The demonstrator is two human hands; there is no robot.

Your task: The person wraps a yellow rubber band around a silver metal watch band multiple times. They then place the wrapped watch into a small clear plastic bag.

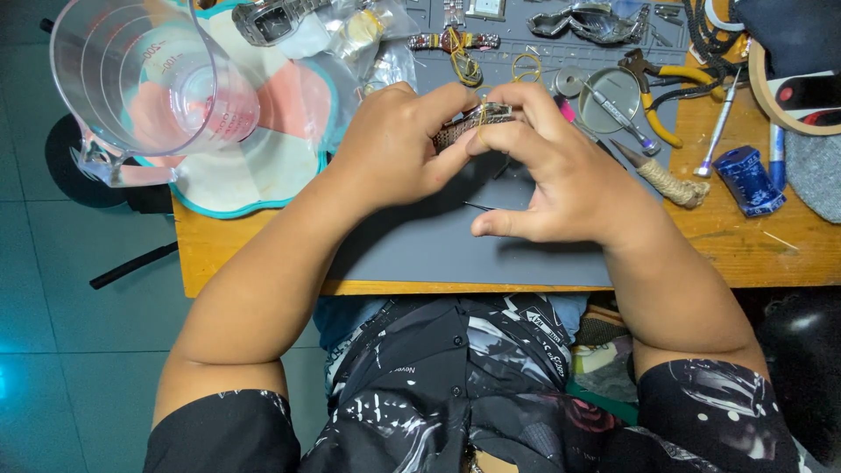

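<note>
My left hand (399, 144) and my right hand (547, 171) meet above a grey work mat (420, 250) and together grip a metal watch bracelet (469, 123). The bracelet shows only between the fingertips; most of it is hidden by the fingers. A yellow rubber band loops around the bracelet by my right index finger. A thin dark pin (479, 207) lies on the mat just below the hands.
A clear measuring jug (144, 74) stands at the far left on a pastel mat (254, 166). Yellow-handled pliers (657, 92), a round metal dish (609, 96), a twine-wrapped awl (661, 175), a blue lighter (747, 180) and bagged watches (289, 19) lie behind and right. The table's front edge (394, 287) is near my body.
</note>
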